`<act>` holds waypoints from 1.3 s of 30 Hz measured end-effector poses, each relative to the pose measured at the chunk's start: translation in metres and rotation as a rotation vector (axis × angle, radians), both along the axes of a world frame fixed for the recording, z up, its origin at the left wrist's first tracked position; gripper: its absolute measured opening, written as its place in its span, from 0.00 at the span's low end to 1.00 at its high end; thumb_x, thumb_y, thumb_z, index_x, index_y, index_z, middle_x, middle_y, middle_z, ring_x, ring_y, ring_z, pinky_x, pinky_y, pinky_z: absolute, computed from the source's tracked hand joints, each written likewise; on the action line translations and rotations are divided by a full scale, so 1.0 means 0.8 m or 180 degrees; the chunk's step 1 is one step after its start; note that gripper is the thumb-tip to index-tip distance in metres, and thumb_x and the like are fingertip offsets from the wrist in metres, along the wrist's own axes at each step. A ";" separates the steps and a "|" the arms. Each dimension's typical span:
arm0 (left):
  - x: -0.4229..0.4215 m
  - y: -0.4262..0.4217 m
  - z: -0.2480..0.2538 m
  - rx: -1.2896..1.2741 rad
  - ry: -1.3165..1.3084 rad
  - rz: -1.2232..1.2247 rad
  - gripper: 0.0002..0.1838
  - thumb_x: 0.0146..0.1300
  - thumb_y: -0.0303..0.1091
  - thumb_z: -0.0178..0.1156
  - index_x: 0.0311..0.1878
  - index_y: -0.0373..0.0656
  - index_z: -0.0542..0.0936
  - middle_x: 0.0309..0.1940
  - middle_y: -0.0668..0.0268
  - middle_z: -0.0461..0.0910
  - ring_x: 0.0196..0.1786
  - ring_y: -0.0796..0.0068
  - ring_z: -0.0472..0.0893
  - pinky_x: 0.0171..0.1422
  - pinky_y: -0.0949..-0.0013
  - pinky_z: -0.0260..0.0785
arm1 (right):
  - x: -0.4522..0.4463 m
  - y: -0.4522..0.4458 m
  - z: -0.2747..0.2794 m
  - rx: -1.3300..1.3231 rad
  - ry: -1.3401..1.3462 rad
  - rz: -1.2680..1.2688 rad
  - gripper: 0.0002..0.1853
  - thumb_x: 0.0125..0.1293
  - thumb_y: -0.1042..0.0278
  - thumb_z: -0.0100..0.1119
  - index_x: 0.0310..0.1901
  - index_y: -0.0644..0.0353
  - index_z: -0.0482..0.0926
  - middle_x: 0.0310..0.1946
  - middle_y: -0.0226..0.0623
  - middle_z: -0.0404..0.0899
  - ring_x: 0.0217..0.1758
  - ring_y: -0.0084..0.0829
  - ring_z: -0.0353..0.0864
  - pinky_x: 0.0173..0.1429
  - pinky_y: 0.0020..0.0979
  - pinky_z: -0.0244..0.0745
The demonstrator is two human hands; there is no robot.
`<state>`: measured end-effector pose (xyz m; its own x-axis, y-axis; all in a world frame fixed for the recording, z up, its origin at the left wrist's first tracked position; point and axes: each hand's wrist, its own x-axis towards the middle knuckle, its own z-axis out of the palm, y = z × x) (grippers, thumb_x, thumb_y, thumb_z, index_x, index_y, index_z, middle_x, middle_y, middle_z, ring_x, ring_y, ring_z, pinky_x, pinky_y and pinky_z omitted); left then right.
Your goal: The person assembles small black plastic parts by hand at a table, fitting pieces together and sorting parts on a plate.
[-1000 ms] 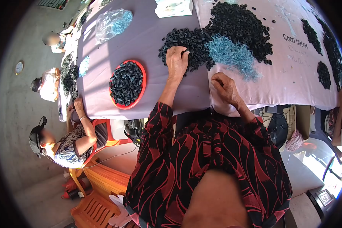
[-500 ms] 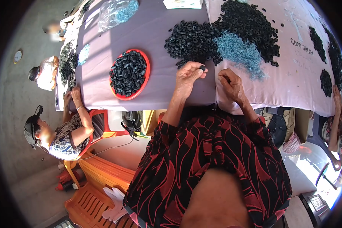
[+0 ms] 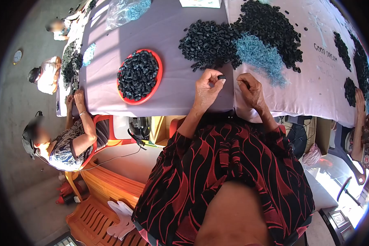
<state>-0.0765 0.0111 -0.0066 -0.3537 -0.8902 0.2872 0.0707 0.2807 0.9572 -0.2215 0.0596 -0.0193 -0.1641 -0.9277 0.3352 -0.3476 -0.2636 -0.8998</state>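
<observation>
Between the thumb and forefinger of my left hand point(image 3: 208, 88) is a small black ribbed ring-shaped part point(image 3: 221, 77). My right hand point(image 3: 251, 89) is a short way to its right, fingers curled and pinched; what they hold, if anything, is too small to make out. Beyond my hands lies a heap of black parts point(image 3: 207, 43), with a larger heap of black rings point(image 3: 268, 24) to its right. A pile of small clear-blue pieces point(image 3: 260, 57) sits beside them. To the left, a red basin point(image 3: 160, 76) is filled with black parts point(image 3: 137, 76).
A clear plastic bag point(image 3: 119, 14) with blue pieces lies at the far left of the cloth-covered table point(image 3: 172, 98). A white box point(image 3: 201, 3) stands at the back. Other people sit at the left point(image 3: 65, 143) and right point(image 3: 358, 139). An orange chair point(image 3: 90, 221) holds white gloves point(image 3: 122, 219).
My left hand has turned the black part, so its ribbed side now shows, and shifted slightly right. My right hand stays nearly in place. The view has tilted slightly.
</observation>
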 end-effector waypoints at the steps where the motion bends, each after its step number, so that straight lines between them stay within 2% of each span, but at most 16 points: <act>1: 0.000 0.001 0.001 0.0031 -0.0027 0.0049 0.06 0.42 0.21 0.53 0.26 0.38 0.68 0.19 0.72 0.66 0.22 0.88 0.63 0.26 0.85 0.58 | 0.000 0.000 0.000 -0.0008 -0.0045 0.0023 0.05 0.46 0.79 0.45 0.27 0.62 0.67 0.21 0.33 0.65 0.20 0.22 0.64 0.25 0.20 0.60; 6: -0.001 0.001 -0.003 -0.0083 0.0080 0.0009 0.07 0.42 0.18 0.52 0.27 0.38 0.67 0.24 0.69 0.68 0.24 0.88 0.64 0.28 0.86 0.58 | 0.001 0.001 0.007 0.0093 0.0068 -0.0044 0.05 0.45 0.79 0.45 0.27 0.62 0.67 0.21 0.34 0.66 0.20 0.22 0.63 0.25 0.20 0.59; 8: -0.002 0.002 -0.007 0.0119 0.0375 0.0001 0.08 0.42 0.17 0.51 0.26 0.39 0.66 0.25 0.68 0.69 0.25 0.87 0.65 0.29 0.85 0.58 | 0.002 0.002 0.007 0.0160 0.0097 -0.0066 0.05 0.45 0.80 0.44 0.26 0.62 0.68 0.21 0.34 0.66 0.20 0.22 0.63 0.25 0.20 0.59; 11: 0.000 0.003 -0.006 -0.0078 0.0097 0.0079 0.08 0.41 0.17 0.51 0.25 0.39 0.65 0.26 0.68 0.70 0.26 0.87 0.66 0.30 0.85 0.59 | 0.003 0.002 0.004 0.0053 -0.0022 -0.0041 0.05 0.45 0.80 0.44 0.26 0.62 0.68 0.21 0.32 0.65 0.19 0.20 0.62 0.24 0.19 0.59; 14: -0.003 0.005 -0.009 -0.0306 -0.0176 0.0221 0.07 0.40 0.19 0.53 0.24 0.38 0.66 0.22 0.68 0.70 0.23 0.86 0.66 0.27 0.82 0.60 | 0.005 0.001 0.001 0.0202 -0.0536 -0.0108 0.05 0.46 0.80 0.44 0.27 0.62 0.68 0.19 0.28 0.65 0.19 0.16 0.61 0.24 0.17 0.58; 16: -0.002 0.009 -0.010 -0.0221 -0.0249 0.0172 0.07 0.40 0.20 0.54 0.24 0.38 0.66 0.21 0.68 0.70 0.22 0.85 0.66 0.27 0.82 0.61 | 0.007 0.000 0.001 0.0327 -0.1089 -0.0004 0.05 0.47 0.80 0.43 0.27 0.62 0.68 0.18 0.24 0.64 0.19 0.13 0.60 0.23 0.14 0.56; 17: -0.001 0.011 -0.011 -0.0137 -0.0321 0.0125 0.07 0.41 0.21 0.54 0.25 0.37 0.67 0.20 0.68 0.70 0.22 0.85 0.67 0.26 0.82 0.61 | 0.009 0.001 0.004 0.0334 -0.1087 -0.0003 0.05 0.47 0.80 0.43 0.27 0.62 0.68 0.18 0.24 0.64 0.19 0.13 0.60 0.23 0.14 0.56; 19: 0.000 0.013 -0.015 -0.0062 -0.0386 0.0085 0.06 0.42 0.21 0.54 0.26 0.37 0.68 0.20 0.70 0.69 0.22 0.87 0.66 0.26 0.83 0.60 | 0.013 0.004 0.011 0.0578 -0.1864 0.0229 0.05 0.48 0.80 0.44 0.27 0.61 0.69 0.17 0.23 0.64 0.18 0.12 0.59 0.22 0.13 0.55; 23: 0.003 0.015 -0.017 -0.0033 -0.0406 -0.0026 0.05 0.44 0.21 0.53 0.28 0.37 0.71 0.21 0.72 0.68 0.23 0.89 0.65 0.27 0.85 0.59 | 0.018 0.004 0.015 0.0685 -0.2042 0.0412 0.05 0.48 0.80 0.45 0.28 0.62 0.69 0.17 0.23 0.64 0.17 0.12 0.59 0.21 0.13 0.54; 25: 0.002 0.015 -0.017 -0.0094 -0.0357 -0.0028 0.05 0.44 0.21 0.53 0.28 0.37 0.71 0.21 0.72 0.68 0.23 0.88 0.65 0.26 0.85 0.59 | 0.019 0.001 0.013 0.0445 -0.2080 0.0584 0.05 0.48 0.79 0.45 0.29 0.62 0.69 0.17 0.23 0.64 0.18 0.12 0.59 0.21 0.13 0.55; 30: 0.001 0.015 -0.013 -0.0178 -0.0294 -0.0100 0.05 0.44 0.21 0.53 0.28 0.36 0.71 0.21 0.70 0.68 0.22 0.87 0.66 0.26 0.84 0.59 | 0.020 -0.003 0.011 0.0361 -0.1987 0.0612 0.06 0.48 0.80 0.44 0.29 0.62 0.70 0.17 0.23 0.64 0.18 0.12 0.60 0.22 0.13 0.55; 32: 0.002 0.014 -0.015 -0.0186 -0.0350 -0.0126 0.07 0.41 0.23 0.55 0.27 0.37 0.71 0.19 0.67 0.68 0.20 0.82 0.67 0.24 0.81 0.60 | 0.022 -0.003 0.012 0.0380 -0.1973 0.0612 0.05 0.48 0.80 0.44 0.28 0.62 0.70 0.17 0.23 0.64 0.18 0.12 0.60 0.23 0.13 0.56; 35: 0.001 0.015 -0.014 -0.0160 -0.0369 -0.0103 0.07 0.41 0.23 0.55 0.27 0.37 0.71 0.19 0.67 0.68 0.20 0.81 0.67 0.24 0.81 0.60 | 0.023 -0.003 0.013 0.0593 -0.1756 0.0520 0.05 0.48 0.80 0.43 0.27 0.62 0.70 0.18 0.24 0.65 0.21 0.13 0.61 0.24 0.14 0.57; 37: 0.001 0.015 -0.016 -0.0186 -0.0408 -0.0079 0.06 0.42 0.22 0.54 0.27 0.37 0.71 0.20 0.69 0.68 0.21 0.84 0.67 0.25 0.82 0.59 | 0.024 -0.004 0.009 0.0053 -0.1061 0.0337 0.05 0.48 0.80 0.43 0.26 0.63 0.70 0.20 0.26 0.66 0.23 0.15 0.63 0.26 0.15 0.58; 38: 0.001 0.016 -0.016 -0.0209 -0.0448 -0.0063 0.05 0.43 0.20 0.53 0.26 0.36 0.71 0.20 0.70 0.67 0.22 0.87 0.67 0.26 0.84 0.59 | 0.024 -0.002 0.014 0.0062 -0.1060 0.0334 0.05 0.48 0.80 0.43 0.26 0.63 0.70 0.20 0.26 0.66 0.23 0.15 0.63 0.26 0.15 0.58; 39: 0.002 0.017 -0.015 -0.0200 -0.0446 -0.0068 0.05 0.43 0.20 0.53 0.26 0.36 0.71 0.20 0.70 0.67 0.22 0.87 0.67 0.26 0.84 0.59 | 0.024 -0.001 0.025 -0.0005 -0.0464 0.0319 0.05 0.47 0.80 0.44 0.26 0.63 0.70 0.21 0.27 0.66 0.25 0.15 0.63 0.27 0.16 0.59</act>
<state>-0.0752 0.0246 -0.0188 -0.4130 -0.8638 0.2887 -0.0557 0.3404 0.9386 -0.2020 0.0591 0.0010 -0.1177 -0.9414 0.3161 -0.1852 -0.2920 -0.9383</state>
